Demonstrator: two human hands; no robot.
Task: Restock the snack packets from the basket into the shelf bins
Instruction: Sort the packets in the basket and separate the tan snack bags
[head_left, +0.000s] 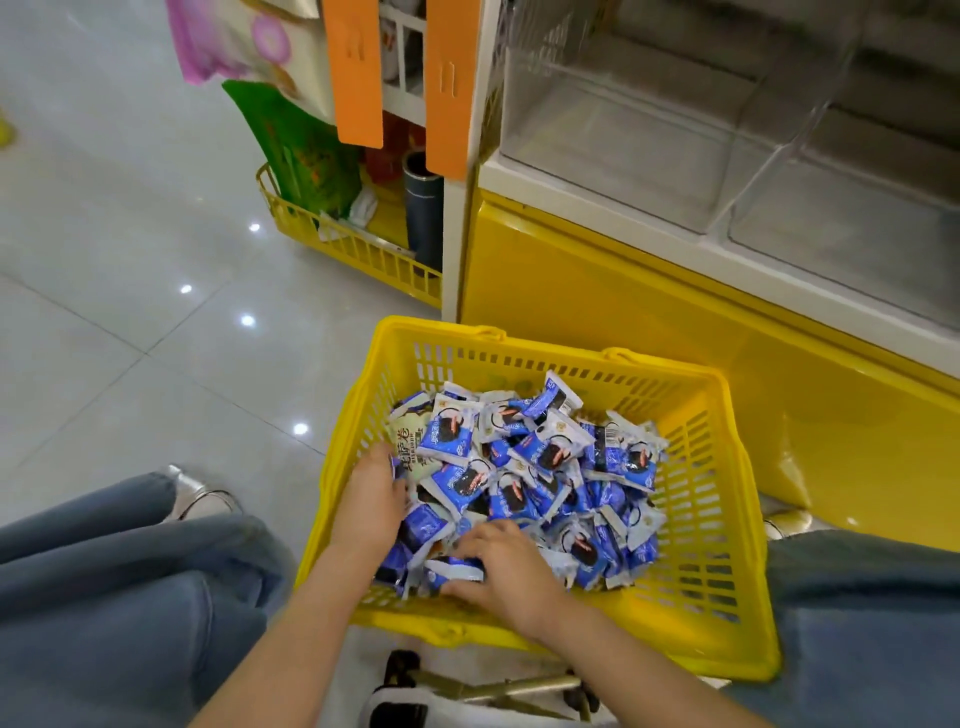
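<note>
In the basket (550, 349), right hand (506, 569) clutches blue packets (545, 457); left hand (371, 499) buried, grip hidden.

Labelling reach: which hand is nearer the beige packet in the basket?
Left. The left hand is right beside the beige packet; the right hand grips blue packets nearer the person.

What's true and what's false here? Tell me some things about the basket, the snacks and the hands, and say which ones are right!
1. The basket is yellow. True.
2. The packets are mostly red. False: they are mostly blue and white.
3. The left hand and right hand are both among the packets. True.
4. The clear bins are full of packets. False: no packets show in them.
</note>
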